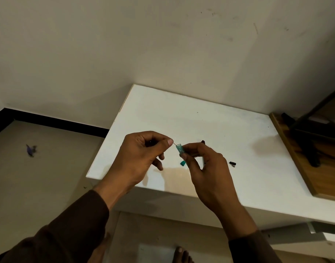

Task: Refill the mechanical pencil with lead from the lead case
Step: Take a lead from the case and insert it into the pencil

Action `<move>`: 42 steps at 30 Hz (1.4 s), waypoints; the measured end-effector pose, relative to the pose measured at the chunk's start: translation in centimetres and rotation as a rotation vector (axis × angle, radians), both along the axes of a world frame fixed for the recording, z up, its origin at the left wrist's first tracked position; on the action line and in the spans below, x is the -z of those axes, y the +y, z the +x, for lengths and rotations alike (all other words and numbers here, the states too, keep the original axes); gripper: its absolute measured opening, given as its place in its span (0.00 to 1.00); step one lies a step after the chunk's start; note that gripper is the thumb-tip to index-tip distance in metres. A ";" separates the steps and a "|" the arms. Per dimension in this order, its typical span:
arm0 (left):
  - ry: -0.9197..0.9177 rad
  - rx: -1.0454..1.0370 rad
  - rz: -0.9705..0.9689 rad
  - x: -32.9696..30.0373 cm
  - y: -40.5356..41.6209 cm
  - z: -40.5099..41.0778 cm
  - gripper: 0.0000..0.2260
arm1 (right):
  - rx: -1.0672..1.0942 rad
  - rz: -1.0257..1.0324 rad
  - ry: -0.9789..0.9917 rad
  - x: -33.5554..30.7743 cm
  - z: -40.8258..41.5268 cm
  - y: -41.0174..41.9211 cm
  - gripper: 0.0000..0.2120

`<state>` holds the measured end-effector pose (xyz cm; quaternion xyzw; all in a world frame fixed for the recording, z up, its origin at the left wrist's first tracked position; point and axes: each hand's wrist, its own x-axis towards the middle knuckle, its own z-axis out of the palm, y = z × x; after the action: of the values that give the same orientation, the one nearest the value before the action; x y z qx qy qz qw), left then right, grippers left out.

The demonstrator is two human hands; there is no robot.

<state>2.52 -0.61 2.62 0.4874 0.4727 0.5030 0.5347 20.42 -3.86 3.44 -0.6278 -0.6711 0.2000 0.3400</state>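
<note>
You are looking at a white surface (210,118) pushed into the corner of a scuffed pale wall (162,38). To your right a wooden board (299,160) lies on it, with a dark stand (312,141) on top. Left, on the floor (39,168), lies a small purple scrap (30,149), near the black skirting (54,122).

You are working with two hands, left hand (142,154) and right hand (206,164). You are handling one teal lead case (180,148) and one lead (174,144). Lying on the one white table (210,118) are one teal cap (182,163) and one black pencil cap (232,164).
</note>
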 end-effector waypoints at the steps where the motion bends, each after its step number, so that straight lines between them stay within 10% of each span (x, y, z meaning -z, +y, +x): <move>1: 0.005 -0.016 0.008 0.0 0.0 0.0 0.03 | -0.004 0.000 0.002 0.0 0.0 0.0 0.08; 12: -0.238 -0.070 -0.049 -0.4 0.4 -1.0 0.03 | 0.041 -0.016 0.240 -0.2 1.3 0.4 0.05; 24: 0.174 0.224 0.032 0.4 -0.8 0.3 0.05 | 0.032 -0.135 0.624 -0.3 0.6 0.9 0.02; 33: 0.180 0.095 -0.013 1.0 -0.1 -0.9 0.04 | 0.089 -0.252 -0.220 2.6 0.9 2.2 0.09; 42: 0.202 0.083 -0.013 1.2 0.1 -1.0 0.04 | 0.086 -0.148 -0.332 3.0 0.5 2.4 0.09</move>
<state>1.48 -0.46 1.39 0.5513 0.5069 0.4256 0.5079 20.95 -1.49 0.45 -0.7035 -0.6740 0.1275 0.1857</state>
